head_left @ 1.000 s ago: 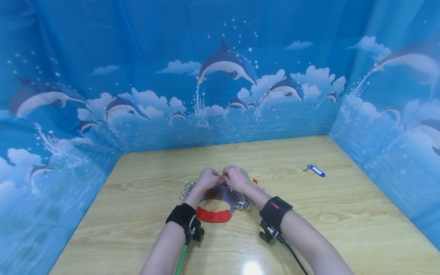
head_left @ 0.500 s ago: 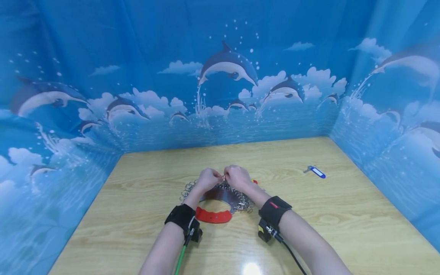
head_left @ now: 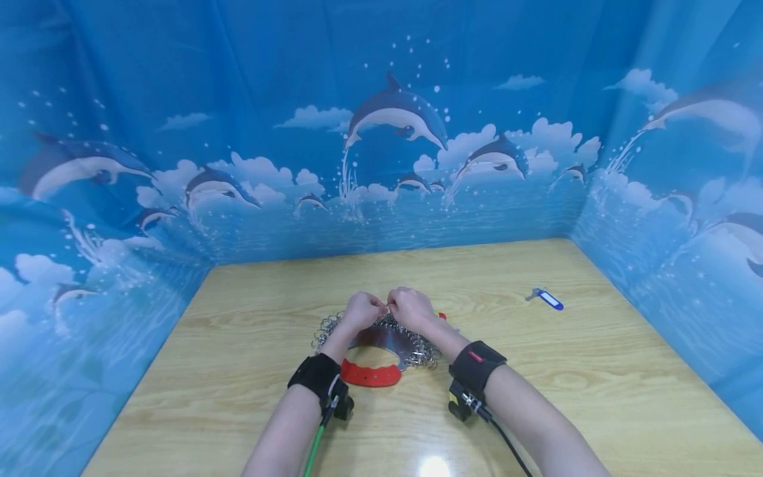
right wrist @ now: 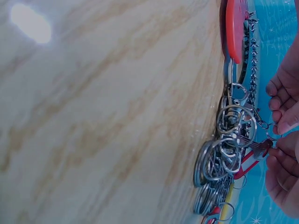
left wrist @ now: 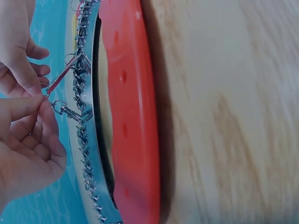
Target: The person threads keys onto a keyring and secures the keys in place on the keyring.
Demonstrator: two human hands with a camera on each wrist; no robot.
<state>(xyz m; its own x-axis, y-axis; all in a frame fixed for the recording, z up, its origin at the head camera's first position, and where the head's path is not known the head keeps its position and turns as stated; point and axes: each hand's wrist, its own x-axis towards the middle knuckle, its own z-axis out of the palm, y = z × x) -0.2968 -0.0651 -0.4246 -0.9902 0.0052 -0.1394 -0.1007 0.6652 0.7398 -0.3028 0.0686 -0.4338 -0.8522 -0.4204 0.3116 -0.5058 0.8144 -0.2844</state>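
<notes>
Two hands [head_left: 361, 310] [head_left: 411, 309], one red handle [head_left: 371, 375]

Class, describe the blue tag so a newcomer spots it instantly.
Look at the wooden table, right of the silver rings in the head view. There lies the blue tag, a key at one end. Unlike the red handle, it lies apart from the rings.

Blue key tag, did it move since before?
No, the blue key tag hasn't visibly moved; in the head view, its place relative to the table's far right corner is unchanged.
</notes>
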